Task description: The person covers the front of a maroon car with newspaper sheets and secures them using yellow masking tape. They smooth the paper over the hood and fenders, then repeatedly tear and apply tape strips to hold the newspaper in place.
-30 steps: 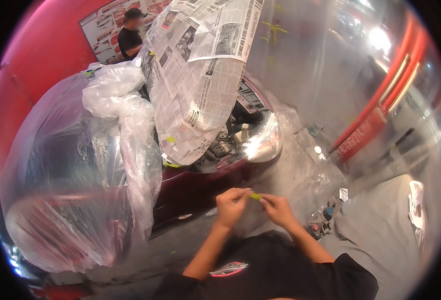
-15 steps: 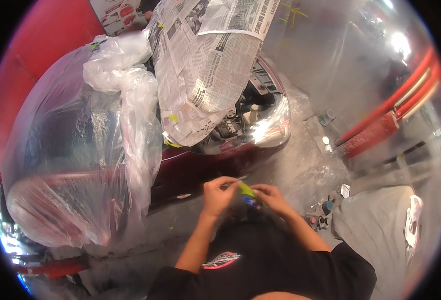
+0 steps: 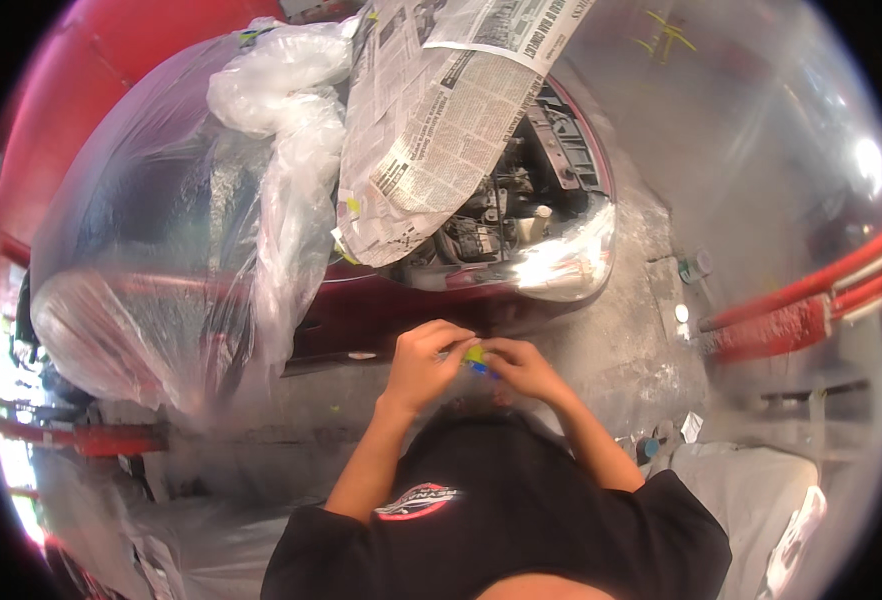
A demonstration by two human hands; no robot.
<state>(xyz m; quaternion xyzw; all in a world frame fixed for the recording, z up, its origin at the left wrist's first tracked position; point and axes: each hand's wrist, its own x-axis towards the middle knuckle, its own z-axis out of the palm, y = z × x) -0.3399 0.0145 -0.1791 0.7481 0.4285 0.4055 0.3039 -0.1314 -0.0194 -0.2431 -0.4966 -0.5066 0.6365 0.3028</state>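
Observation:
Between my two hands, in front of my chest, is a small yellow-green tape roll (image 3: 475, 357) with a blue part at its lower side. My left hand (image 3: 423, 362) pinches it from the left, fingers bent and pressed together. From the right, my right hand (image 3: 527, 371) grips it too, its fingertips almost meeting those of the left. Most of the roll is hidden behind the fingers. Beyond my hands stands a dark red car (image 3: 381, 312), its raised hood covered in newspaper (image 3: 441, 120) held with bits of yellow-green tape.
Clear plastic sheeting (image 3: 296, 190) drapes the car's windshield and side. The engine bay (image 3: 501, 210) lies exposed beside a shiny headlight (image 3: 576, 255). To the right are a red metal frame (image 3: 771, 330), a blue-lidded can (image 3: 647, 449) and a grey covered object (image 3: 741, 480).
My hands have drawn closer together, so less of the tape shows between them. The view has shifted, and the car sits a little further right in it.

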